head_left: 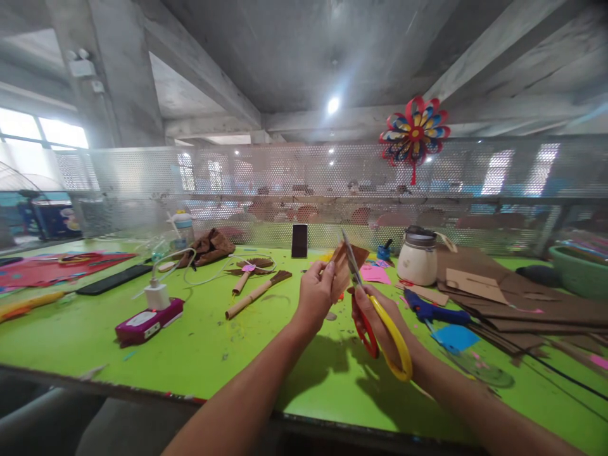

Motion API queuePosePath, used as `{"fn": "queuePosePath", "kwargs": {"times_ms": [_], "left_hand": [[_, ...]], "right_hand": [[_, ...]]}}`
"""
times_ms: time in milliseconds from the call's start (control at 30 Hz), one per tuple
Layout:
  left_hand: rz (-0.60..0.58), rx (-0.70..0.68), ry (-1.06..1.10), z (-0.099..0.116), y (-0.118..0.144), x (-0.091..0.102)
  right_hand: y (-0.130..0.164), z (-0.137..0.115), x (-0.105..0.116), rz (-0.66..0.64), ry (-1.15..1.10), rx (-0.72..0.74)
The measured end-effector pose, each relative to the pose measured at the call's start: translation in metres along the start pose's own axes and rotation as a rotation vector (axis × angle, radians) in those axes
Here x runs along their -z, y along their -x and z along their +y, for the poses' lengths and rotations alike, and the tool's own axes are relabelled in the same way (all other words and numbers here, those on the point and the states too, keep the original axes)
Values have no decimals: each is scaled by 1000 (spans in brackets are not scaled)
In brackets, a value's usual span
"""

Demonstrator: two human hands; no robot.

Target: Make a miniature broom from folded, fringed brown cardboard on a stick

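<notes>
My left hand [314,292] pinches a piece of brown paper [341,271] above the middle of the green table. In my right hand [380,316] is a pair of scissors [394,339] with one yellow and one red handle loop. The blades point up and away from me and lie against the paper, whose darker part shows behind them. Whether the blades are parted is hard to make out. To the left of my hands lie a rolled brown paper tube [254,297] with a frayed dark end and a second tube [243,280] by dark leaf-like paper.
A purple power strip [149,322] with a white charger [156,295] stands at left. A phone [299,240] leans upright at the back. To the right are a lidded jar [418,256], a blue glue gun [434,309], brown sheets [503,310] and a green basin [579,269].
</notes>
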State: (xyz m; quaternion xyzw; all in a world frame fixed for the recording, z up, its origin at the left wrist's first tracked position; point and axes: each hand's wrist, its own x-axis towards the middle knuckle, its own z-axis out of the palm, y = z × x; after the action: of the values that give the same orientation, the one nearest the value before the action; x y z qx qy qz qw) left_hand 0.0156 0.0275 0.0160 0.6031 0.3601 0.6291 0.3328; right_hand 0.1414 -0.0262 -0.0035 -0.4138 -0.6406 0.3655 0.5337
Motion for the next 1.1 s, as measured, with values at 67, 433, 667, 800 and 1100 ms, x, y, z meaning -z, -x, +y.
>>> {"fn": "queuePosePath", "kwargs": {"times_ms": [67,433,667,800,1100], "left_hand": [[-17,35,72,4,2,-1],[-22,-29,-20,4,1,1],[-42,-2,17,2,1,1],[-35,-24,-2,0,0,2],[-14,-45,-73,-6,-6,4]], "right_hand": [[0,-1,1,1,39,15],[0,-5,3,46,134,70],[-1,1,3,70,152,92],[-1,3,3,50,113,47],[-3,6,5,48,160,85]]}}
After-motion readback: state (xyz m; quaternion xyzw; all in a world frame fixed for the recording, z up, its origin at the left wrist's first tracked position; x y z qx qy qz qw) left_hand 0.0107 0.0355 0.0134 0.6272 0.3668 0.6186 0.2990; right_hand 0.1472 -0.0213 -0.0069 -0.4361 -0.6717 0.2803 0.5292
